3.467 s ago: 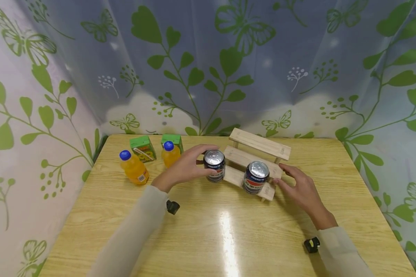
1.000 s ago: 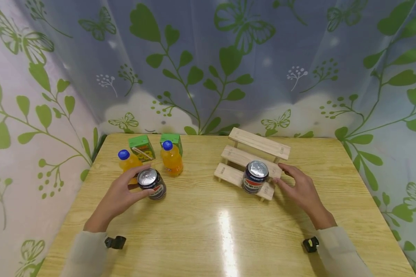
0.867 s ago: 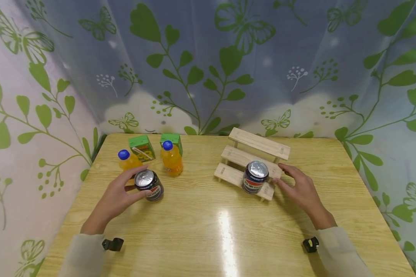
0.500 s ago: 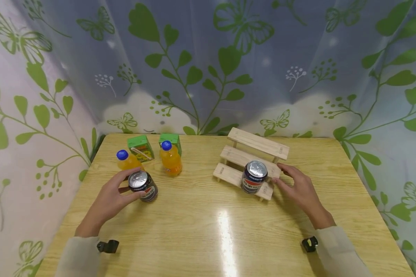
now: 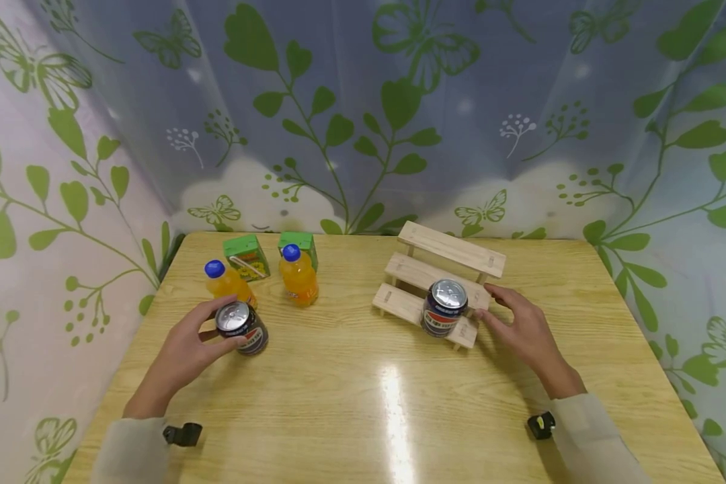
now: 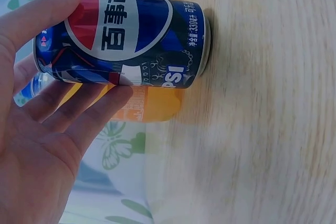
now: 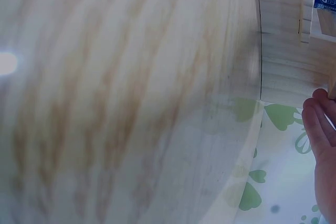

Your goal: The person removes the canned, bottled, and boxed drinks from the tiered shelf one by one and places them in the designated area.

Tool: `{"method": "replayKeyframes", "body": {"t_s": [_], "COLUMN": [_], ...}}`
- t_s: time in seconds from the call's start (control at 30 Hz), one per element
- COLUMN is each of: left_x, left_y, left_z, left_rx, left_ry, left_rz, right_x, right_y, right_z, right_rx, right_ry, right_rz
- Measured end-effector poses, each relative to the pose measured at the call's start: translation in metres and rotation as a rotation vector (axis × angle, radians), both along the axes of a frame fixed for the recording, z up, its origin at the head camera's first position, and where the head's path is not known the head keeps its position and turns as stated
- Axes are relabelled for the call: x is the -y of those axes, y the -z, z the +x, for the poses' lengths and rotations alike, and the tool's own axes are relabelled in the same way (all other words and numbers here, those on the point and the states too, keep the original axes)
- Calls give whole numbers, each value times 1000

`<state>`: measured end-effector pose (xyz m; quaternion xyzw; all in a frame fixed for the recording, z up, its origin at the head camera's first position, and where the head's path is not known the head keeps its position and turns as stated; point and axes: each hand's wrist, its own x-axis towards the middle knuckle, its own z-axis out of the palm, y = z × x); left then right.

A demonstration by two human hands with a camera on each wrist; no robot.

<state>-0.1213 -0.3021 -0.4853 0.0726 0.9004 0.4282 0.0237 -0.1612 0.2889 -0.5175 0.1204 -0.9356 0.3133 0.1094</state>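
In the head view, my left hand (image 5: 184, 346) grips a dark blue cola can (image 5: 242, 329) between thumb and fingers, close over the table at the left. Its Pepsi label and base show in the left wrist view, the can (image 6: 126, 40) overlapping an orange drink bottle (image 6: 155, 103) behind it. A small three-step wooden rack (image 5: 450, 249) stands right of centre. Another cola can (image 5: 444, 309) sits upright on its lowest step, toward the right end. My right hand (image 5: 523, 329) holds the rack's right end, thumb in front and fingers behind.
Two orange drink bottles with blue caps, a left one (image 5: 226, 282) and a right one (image 5: 299, 279), stand at the back left. Behind them are two green juice boxes, one (image 5: 247, 259) with a straw. A patterned curtain (image 5: 339, 134) hangs behind the wooden table (image 5: 314, 403).
My left hand has carried the cola can from beside the rack leftward to the front of the left bottle, slowing lately. The right hand and the rack have stayed put.
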Motion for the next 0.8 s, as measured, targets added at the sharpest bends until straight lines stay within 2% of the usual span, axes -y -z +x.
{"method": "replayKeyframes", "body": {"t_s": [0.47, 0.8], "left_x": [2, 2], "left_y": [2, 4], "left_z": [3, 4], "left_rx": [26, -44], "left_ry": [17, 39], "left_rz": [34, 5], "right_x": [0, 0], "right_y": [2, 1], "right_z": [0, 0], "right_rx": [14, -1], "right_ry": [7, 2], "right_rz": [-14, -12]}}
